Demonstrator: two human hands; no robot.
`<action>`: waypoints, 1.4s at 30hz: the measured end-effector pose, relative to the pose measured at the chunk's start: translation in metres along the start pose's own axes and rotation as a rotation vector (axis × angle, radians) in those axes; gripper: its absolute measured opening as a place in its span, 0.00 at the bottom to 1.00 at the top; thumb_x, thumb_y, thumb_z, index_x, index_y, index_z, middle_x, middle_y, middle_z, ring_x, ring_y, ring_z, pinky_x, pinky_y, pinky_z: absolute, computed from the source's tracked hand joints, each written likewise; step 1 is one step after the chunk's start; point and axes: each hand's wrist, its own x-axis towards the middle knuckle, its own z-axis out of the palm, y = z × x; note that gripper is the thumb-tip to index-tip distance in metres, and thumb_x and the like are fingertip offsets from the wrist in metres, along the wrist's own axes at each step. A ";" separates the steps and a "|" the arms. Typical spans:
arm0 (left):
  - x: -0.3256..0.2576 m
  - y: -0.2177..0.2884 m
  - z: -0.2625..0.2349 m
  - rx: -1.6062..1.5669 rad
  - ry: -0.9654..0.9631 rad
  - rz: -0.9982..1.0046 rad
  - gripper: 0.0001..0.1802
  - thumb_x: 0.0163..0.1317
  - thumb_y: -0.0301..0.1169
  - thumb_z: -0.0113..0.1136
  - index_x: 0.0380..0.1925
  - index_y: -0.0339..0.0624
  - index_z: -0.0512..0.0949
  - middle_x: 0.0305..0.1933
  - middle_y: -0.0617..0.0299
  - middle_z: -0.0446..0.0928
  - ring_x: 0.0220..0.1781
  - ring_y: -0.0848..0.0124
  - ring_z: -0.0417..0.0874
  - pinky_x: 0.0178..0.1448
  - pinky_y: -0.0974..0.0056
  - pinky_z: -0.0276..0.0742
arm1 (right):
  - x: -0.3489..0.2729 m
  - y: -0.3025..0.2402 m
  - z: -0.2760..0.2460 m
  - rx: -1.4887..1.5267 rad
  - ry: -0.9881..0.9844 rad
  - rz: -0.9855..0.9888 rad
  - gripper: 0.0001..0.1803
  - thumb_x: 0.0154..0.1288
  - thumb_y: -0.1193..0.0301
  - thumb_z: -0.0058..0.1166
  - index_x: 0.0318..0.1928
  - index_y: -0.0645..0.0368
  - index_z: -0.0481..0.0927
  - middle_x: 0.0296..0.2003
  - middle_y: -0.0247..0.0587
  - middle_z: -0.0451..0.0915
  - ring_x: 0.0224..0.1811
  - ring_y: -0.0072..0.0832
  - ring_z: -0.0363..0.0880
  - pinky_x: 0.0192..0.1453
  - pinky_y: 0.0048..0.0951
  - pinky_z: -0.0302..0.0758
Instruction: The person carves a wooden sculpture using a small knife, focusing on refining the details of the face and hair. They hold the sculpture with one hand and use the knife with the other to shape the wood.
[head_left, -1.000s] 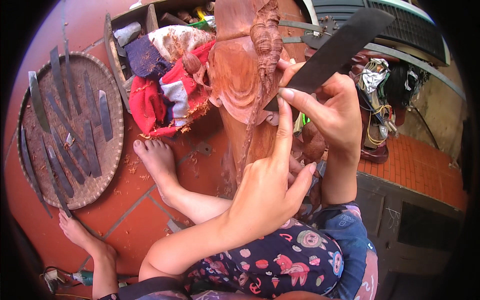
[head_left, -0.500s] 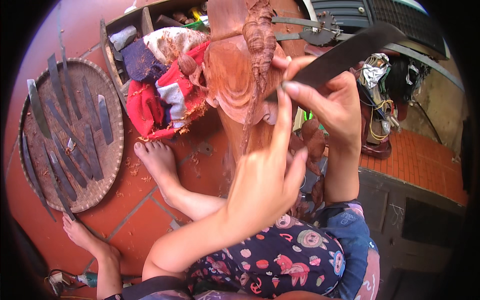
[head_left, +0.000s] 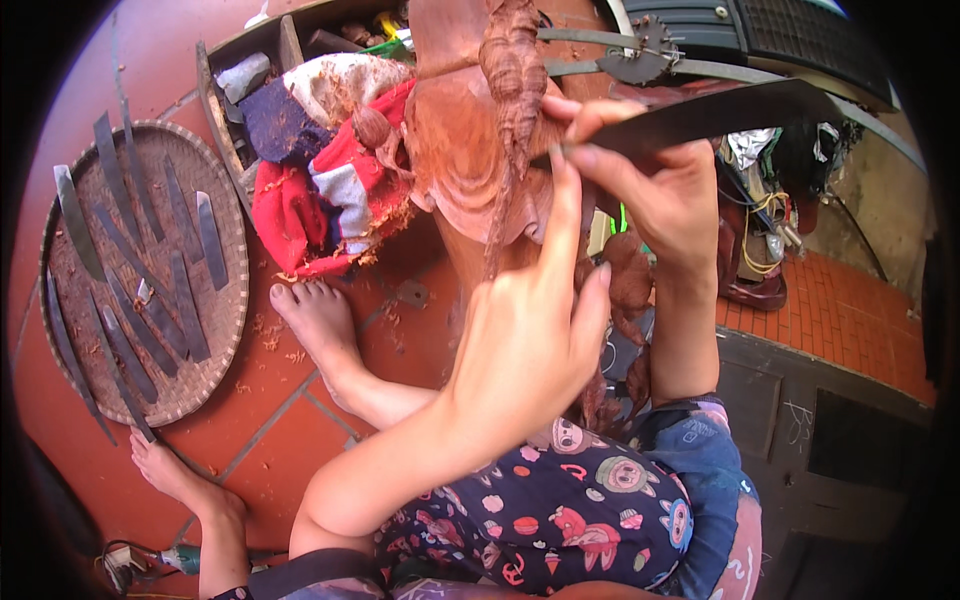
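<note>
A reddish-brown wood carving [head_left: 513, 85], ridged and tapering to a thin stem, is held upright over a wooden block [head_left: 450, 130]. My left hand [head_left: 520, 335] is closed round the stem's lower end, its index finger stretched up to the narrow end of a long dark carving blade [head_left: 720, 115]. My right hand [head_left: 655, 190] pinches this blade near the carving, thumb tip by my left fingertip. The blade's wide end sticks out to the right. My hand and fingers hide the working tip.
A round woven tray [head_left: 215, 370] with several loose blades [head_left: 120, 175] lies at left. Red and white cloths [head_left: 285, 215] with shavings bear a small carving [head_left: 375, 135]. Behind stands a wooden box [head_left: 290, 45]. More carvings [head_left: 628, 280] sit beneath my right wrist. My bare feet [head_left: 320, 325] rest on red tiles.
The blade's wide end has swung downward and a little right, so it lies flatter. My right hand has tilted with it. The carving and my left hand have shifted slightly.
</note>
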 end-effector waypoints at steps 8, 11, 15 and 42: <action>0.001 0.015 -0.003 0.073 -0.015 0.020 0.40 0.63 0.23 0.61 0.74 0.29 0.56 0.21 0.51 0.79 0.19 0.64 0.82 0.29 0.63 0.77 | -0.005 -0.003 -0.007 0.158 0.060 0.059 0.09 0.60 0.81 0.66 0.42 0.68 0.86 0.39 0.40 0.87 0.43 0.24 0.84 0.55 0.29 0.81; -0.016 0.017 0.000 0.052 0.037 0.284 0.38 0.56 0.17 0.63 0.69 0.28 0.66 0.24 0.55 0.82 0.22 0.65 0.85 0.33 0.67 0.79 | -0.006 -0.002 -0.023 0.210 -0.078 -0.087 0.09 0.58 0.87 0.62 0.40 0.67 0.87 0.37 0.43 0.87 0.50 0.32 0.86 0.55 0.31 0.82; -0.022 0.021 -0.004 0.065 -0.104 0.445 0.43 0.52 0.23 0.68 0.70 0.30 0.65 0.63 0.38 0.75 0.63 0.45 0.76 0.64 0.42 0.69 | -0.005 -0.005 -0.027 0.118 -0.049 -0.092 0.05 0.59 0.84 0.63 0.36 0.66 0.85 0.35 0.41 0.86 0.54 0.35 0.85 0.54 0.28 0.81; 0.008 0.012 0.007 0.032 -0.108 0.284 0.52 0.69 0.38 0.59 0.77 0.32 0.32 0.82 0.38 0.26 0.84 0.48 0.36 0.80 0.49 0.48 | 0.016 -0.019 -0.008 -0.168 -0.171 -0.071 0.04 0.61 0.79 0.61 0.37 0.66 0.84 0.31 0.40 0.86 0.36 0.25 0.84 0.44 0.28 0.80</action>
